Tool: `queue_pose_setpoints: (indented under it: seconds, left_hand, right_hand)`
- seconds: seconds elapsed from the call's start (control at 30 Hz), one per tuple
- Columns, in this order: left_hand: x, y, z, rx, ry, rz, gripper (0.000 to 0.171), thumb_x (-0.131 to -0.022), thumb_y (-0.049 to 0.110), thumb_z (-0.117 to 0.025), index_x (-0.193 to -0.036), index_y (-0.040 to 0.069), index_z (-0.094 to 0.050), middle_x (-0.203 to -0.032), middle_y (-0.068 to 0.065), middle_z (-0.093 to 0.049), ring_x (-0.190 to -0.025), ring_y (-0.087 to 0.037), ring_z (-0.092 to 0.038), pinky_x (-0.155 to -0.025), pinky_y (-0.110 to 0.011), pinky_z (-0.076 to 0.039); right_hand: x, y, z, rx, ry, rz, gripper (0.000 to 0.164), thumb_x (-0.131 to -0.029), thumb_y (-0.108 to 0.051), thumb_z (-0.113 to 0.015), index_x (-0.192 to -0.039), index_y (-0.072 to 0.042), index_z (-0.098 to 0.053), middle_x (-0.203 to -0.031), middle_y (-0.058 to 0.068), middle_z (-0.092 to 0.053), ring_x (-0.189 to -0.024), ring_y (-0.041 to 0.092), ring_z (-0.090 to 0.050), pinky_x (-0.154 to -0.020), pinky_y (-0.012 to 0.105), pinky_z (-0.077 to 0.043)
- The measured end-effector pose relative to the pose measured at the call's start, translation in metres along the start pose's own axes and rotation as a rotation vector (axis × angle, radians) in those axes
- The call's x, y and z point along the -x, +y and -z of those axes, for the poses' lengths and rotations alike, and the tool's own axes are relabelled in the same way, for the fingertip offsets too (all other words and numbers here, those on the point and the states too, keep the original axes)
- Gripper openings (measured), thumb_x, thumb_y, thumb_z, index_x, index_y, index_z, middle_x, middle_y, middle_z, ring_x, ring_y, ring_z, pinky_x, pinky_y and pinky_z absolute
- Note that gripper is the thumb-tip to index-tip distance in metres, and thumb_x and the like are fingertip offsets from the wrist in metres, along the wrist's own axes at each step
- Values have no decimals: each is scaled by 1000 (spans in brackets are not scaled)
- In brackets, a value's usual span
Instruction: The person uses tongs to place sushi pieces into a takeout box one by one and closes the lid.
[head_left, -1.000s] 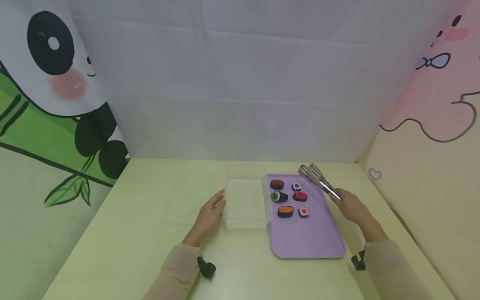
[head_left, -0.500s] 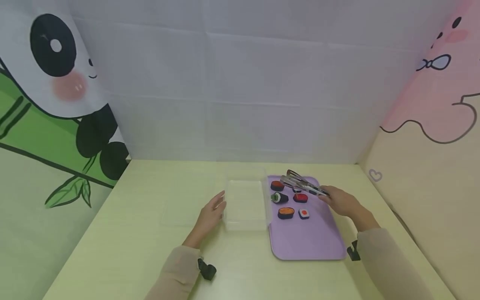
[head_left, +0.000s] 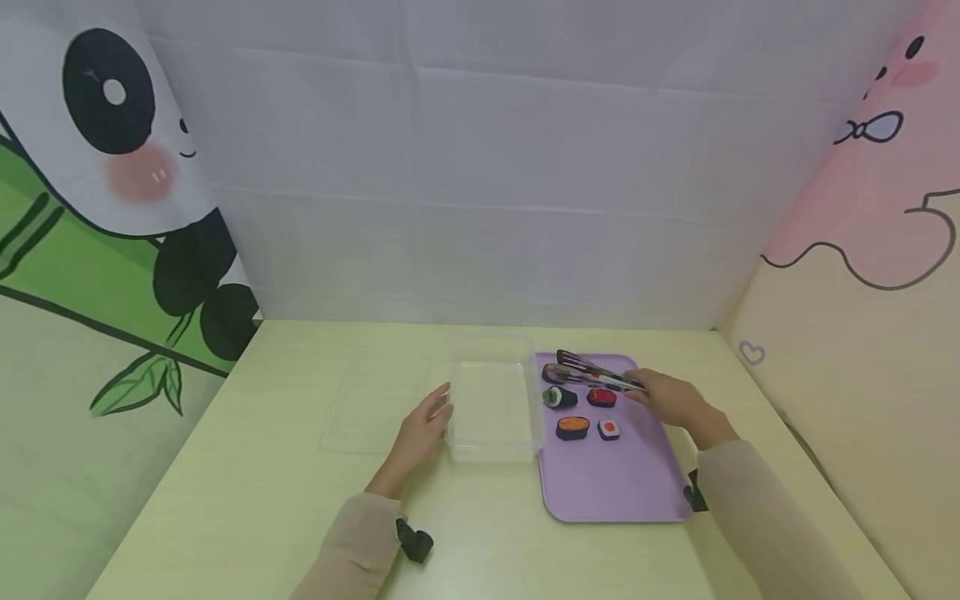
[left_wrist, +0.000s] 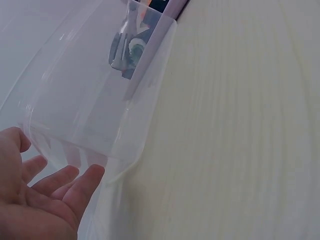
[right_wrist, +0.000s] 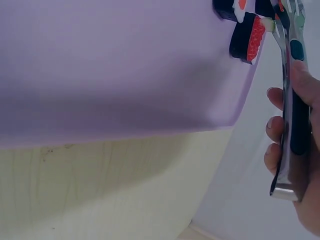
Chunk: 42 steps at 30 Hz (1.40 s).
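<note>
Around the tongs (right_wrist: 300, 125), our right hand (head_left: 677, 400) curls its fingers and thumb. Their two arms stand somewhat apart above the far end of the purple tray (head_left: 615, 496); we cannot tell whether the tips touch the roe-topped piece (head_left: 547, 374) partly behind them. Close by lie the green-tipped roll (head_left: 560, 397) and red-topped piece (head_left: 602, 397), so an off-centre squeeze could skid one against another. The orange-topped piece (head_left: 572, 429) and small white roll (head_left: 609, 430) sit nearer us.

Our left hand (head_left: 417, 429) has its fingers loosely spread at the left wall of the clear container (head_left: 491, 454), not wrapped round it; should the tongs bump that light-looking box, it could slide. Left of it, the clear flat lid (head_left: 363, 408) lies on the table (head_left: 247, 500), faint enough that a sleeve might catch it unnoticed.
</note>
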<state>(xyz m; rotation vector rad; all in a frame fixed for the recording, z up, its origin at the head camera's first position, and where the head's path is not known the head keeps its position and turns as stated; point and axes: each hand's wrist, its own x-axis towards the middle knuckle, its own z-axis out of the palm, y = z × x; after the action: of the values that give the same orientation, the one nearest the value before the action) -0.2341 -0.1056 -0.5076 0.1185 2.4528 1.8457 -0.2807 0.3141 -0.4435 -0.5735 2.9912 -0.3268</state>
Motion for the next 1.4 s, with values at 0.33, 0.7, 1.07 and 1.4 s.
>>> queue_pose_setpoints:
  seconds: [0.33, 0.7, 1.07, 1.4]
  left_hand:
    - [0, 1, -1, 14, 1, 2, 50, -104, 28, -48, -151, 17, -36, -148, -18, -41, -128, -39, -46, -94, -45, -49]
    - [-2, -4, -2, 5, 4, -19, 50, -104, 26, -48, -151, 15, -36, -147, -19, -42, -127, -40, -47, -93, -46, -50]
    - [-4, -1, 0, 6, 5, -14, 49, -104, 27, -48, -151, 16, -37, -147, -19, -42, -126, -40, -48, -94, -45, -49]
    - [-2, -2, 0, 4, 7, -10, 49, -104, 26, -48, -151, 14, -37, -146, -20, -42, -126, -41, -47, -93, -44, -50]
  right_hand:
    - [-3, -3, 0, 56, 26, 25, 36, -99, -25, -59, -129, -5, -61, -123, 18, -62, -110, 39, -59, -84, 56, -50]
    - [8, 9, 16, 22, 95, 47, 41, -100, -27, -56, -134, -3, -57, -127, 20, -60, -114, 42, -57, -83, 59, -48]
    - [-2, -21, 42, 10, 128, 87, 43, -100, -28, -57, -135, -4, -56, -132, 20, -57, -119, 41, -53, -90, 61, -44]
    - [-30, -53, 32, 27, 85, 137, 42, -99, -28, -58, -137, -8, -56, -131, 15, -59, -116, 36, -57, -94, 57, -45]
